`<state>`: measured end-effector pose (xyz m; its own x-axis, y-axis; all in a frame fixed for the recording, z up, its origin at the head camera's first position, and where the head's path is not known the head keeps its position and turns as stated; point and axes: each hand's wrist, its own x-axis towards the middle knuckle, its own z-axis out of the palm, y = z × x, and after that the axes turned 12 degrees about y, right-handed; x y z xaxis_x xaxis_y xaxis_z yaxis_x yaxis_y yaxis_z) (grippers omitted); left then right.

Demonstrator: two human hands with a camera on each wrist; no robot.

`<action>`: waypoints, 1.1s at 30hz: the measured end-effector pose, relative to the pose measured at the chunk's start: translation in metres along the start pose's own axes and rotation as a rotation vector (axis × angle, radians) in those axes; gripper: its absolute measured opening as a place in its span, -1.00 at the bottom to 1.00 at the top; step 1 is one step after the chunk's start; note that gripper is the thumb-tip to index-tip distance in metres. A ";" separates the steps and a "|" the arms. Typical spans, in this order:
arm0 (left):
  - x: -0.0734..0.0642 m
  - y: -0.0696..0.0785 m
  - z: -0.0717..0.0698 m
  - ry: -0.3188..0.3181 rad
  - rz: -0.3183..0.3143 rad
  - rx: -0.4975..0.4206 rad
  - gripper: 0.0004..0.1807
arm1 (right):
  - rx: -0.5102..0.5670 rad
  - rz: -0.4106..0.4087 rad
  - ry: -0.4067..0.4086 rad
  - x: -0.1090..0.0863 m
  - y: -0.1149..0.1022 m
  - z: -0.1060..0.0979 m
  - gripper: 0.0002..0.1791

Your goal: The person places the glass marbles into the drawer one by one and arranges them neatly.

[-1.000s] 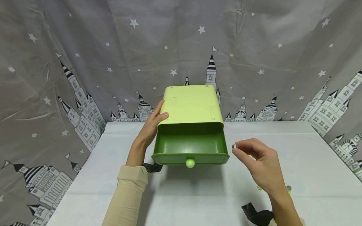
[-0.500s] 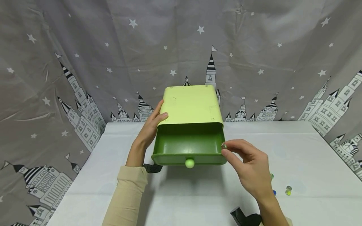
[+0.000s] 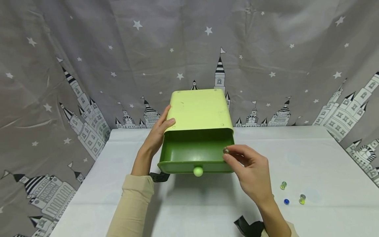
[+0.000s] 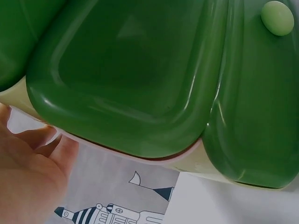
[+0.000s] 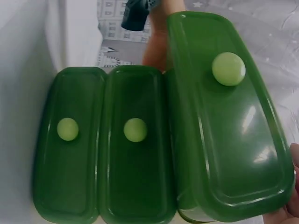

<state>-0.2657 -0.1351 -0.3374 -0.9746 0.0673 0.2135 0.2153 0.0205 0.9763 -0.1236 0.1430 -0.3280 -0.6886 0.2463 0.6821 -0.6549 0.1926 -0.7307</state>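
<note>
A small drawer cabinet (image 3: 201, 108), pale yellow-green outside, stands on the table with its dark green top drawer (image 3: 185, 151) pulled out. My right hand (image 3: 251, 171) pinches a small glass marble (image 3: 226, 150) between thumb and fingertips, above the drawer's right side. No marble shows in the visible part of the drawer. My left hand (image 3: 155, 136) rests on the cabinet's left side, thumb on the top edge and fingers stretched along the wall. The left wrist view shows those fingers (image 4: 60, 151) touching the side. At the right wrist view's edge, my fingers (image 5: 293, 186) appear beside the drawer front.
Several marbles lie on the white table (image 3: 331, 164) to the right: a green and yellow pair (image 3: 283, 185), a blue one (image 3: 286, 201) and a clear and yellow pair (image 3: 302, 199). Two lower drawers (image 5: 135, 177) are closed. A grey castle-print curtain (image 3: 118, 39) hangs behind.
My right hand has moved left with the marble, from beside the cabinet to over the drawer's right side. Marbles it covered now show. My left hand stays in place.
</note>
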 end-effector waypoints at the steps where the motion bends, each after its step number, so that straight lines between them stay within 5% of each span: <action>1: 0.000 0.000 0.000 -0.001 0.003 -0.001 -0.18 | -0.013 0.008 0.006 0.000 0.000 0.001 -0.77; 33: -0.001 0.004 -0.002 -0.006 -0.007 0.000 -0.17 | -0.070 0.075 0.029 0.000 -0.001 0.002 -0.79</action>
<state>-0.2642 -0.1366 -0.3339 -0.9759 0.0727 0.2060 0.2080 0.0212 0.9779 -0.1236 0.1409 -0.3278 -0.7247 0.2896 0.6253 -0.5783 0.2380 -0.7804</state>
